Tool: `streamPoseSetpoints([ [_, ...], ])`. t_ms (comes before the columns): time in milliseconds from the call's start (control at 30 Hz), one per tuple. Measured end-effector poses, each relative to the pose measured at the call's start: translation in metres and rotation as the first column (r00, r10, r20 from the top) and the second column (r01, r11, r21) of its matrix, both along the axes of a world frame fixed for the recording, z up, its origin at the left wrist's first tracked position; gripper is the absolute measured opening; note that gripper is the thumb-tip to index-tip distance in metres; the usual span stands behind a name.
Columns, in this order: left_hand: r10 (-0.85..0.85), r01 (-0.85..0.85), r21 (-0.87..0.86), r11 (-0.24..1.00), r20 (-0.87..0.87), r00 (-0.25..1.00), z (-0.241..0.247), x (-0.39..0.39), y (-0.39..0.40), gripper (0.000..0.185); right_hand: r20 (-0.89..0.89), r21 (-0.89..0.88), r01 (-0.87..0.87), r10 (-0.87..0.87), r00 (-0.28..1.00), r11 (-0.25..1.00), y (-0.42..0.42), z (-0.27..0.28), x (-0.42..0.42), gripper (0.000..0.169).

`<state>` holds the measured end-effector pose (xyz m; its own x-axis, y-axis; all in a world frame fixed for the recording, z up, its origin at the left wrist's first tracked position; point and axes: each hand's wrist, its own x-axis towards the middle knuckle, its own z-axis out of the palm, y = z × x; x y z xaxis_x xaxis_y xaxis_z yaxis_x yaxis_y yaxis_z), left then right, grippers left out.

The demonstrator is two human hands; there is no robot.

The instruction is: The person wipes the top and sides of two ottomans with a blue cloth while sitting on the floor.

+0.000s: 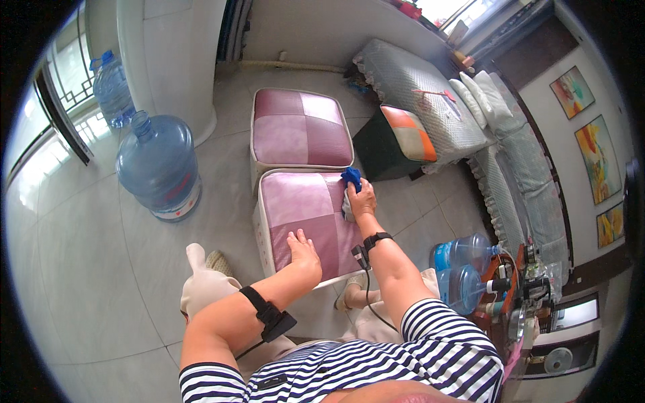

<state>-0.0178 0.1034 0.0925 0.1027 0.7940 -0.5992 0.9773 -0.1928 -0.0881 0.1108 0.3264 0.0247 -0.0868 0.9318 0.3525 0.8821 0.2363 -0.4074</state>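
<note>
Right in front of me stands a square storage stool (297,199) with a pink and mauve patchwork cushion top and white piping. My left hand (304,253) rests on its near part, fingers spread, holding nothing. At the stool's far right edge, my right hand (363,199) grips a blue and grey-white cloth (351,176), which touches the cushion top. A second matching stool (302,128) sits just beyond the first, its edge close against it. Black straps with small devices are on both my forearms.
A large blue water bottle (158,166) and a smaller one (113,90) stand at left. A dark stool with an orange and cream top (409,133) is at right, beside a quilted sofa (403,75). More large bottles (461,289) lie near my right elbow.
</note>
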Motion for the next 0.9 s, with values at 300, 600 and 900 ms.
streamPoseSetpoints([
  [300,-0.090,0.094,-0.041,0.995,0.094,0.991,0.027,-0.022,0.001,0.097,-0.003,0.008,0.042,-0.042,0.999,0.999,-0.023,0.000,0.013,0.058],
  [600,-0.033,0.024,0.107,0.994,0.089,0.995,-0.003,-0.026,-0.004,0.103,0.101,0.043,-0.061,0.056,0.993,0.997,-0.158,-0.013,0.038,0.065],
  [900,0.005,-0.016,0.131,0.991,0.084,0.996,-0.003,-0.020,-0.007,0.104,0.104,0.126,-0.217,0.204,0.973,0.968,-0.192,-0.006,0.043,0.059],
])
